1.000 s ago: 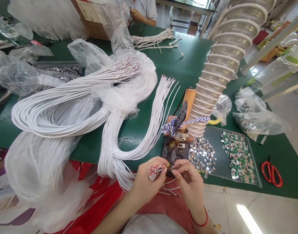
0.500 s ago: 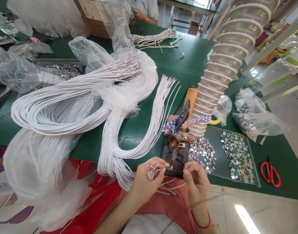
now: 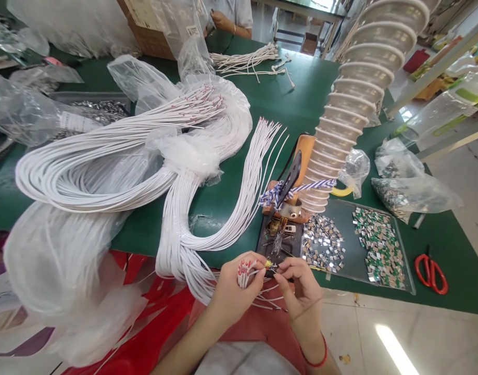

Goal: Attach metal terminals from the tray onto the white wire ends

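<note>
My left hand point(image 3: 239, 284) is closed round a bunch of white cables point(image 3: 244, 273) with red-marked ends. One cable pokes out between its thumb and forefinger, and something small and yellow point(image 3: 268, 263) shows at those fingertips. My right hand point(image 3: 301, 289) is closed in a pinch close to that spot; what sits between its fingertips is too small to make out. Both hands are over the near edge of a black tray point(image 3: 262, 244), where a soldering stand with an orange part point(image 3: 306, 146) and blue-white cord point(image 3: 276, 194) is fixed.
A ribbed clear hose point(image 3: 350, 99) rises above the tray. Small metal connectors point(image 3: 323, 242) and green boards point(image 3: 381, 250) lie on a flat tray to the right, beside red scissors point(image 3: 431, 273). Large coils of white cable point(image 3: 86, 166) cover the left. Across the table a person's hand point(image 3: 222, 22) shows.
My right hand has moved left, bringing its pinched fingertips up to those of my left hand. My left hand has stayed nearly still with the cables. The view has shifted slightly.
</note>
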Motion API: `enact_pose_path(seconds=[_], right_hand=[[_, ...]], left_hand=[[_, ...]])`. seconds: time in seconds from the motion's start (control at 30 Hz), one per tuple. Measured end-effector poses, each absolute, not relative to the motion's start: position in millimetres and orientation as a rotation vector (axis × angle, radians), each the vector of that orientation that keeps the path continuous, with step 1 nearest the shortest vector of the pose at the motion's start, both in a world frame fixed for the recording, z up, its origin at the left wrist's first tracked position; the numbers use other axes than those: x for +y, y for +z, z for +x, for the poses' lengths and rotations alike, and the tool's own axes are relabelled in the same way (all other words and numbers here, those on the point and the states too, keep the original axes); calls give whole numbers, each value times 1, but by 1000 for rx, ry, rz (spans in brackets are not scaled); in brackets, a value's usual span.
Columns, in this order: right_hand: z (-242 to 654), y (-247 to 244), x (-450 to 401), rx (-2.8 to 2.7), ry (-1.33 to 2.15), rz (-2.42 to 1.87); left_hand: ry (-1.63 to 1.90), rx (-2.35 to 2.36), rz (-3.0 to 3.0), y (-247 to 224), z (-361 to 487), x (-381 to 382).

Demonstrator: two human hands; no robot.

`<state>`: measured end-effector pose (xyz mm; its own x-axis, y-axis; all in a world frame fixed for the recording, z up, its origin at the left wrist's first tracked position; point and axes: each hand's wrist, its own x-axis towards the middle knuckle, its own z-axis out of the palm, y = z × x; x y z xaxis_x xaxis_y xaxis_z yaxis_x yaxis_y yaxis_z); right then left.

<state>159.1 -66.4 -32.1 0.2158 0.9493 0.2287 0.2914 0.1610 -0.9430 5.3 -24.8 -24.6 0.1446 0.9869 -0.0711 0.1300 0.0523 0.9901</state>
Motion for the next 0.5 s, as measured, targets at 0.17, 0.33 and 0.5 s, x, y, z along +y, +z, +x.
enact_pose_path(seconds=[0.17, 0.33, 0.5], right_hand=[[155, -33, -69, -1288, 701, -1366], [153, -35, -67, -1246, 693, -1366], [151, -36, -62, -1230, 662, -1339]], left_hand=[[991, 1215, 1334, -22, 7, -24], [988, 1229, 1335, -18, 9, -21], [1052, 1202, 1368, -14, 9, -16]])
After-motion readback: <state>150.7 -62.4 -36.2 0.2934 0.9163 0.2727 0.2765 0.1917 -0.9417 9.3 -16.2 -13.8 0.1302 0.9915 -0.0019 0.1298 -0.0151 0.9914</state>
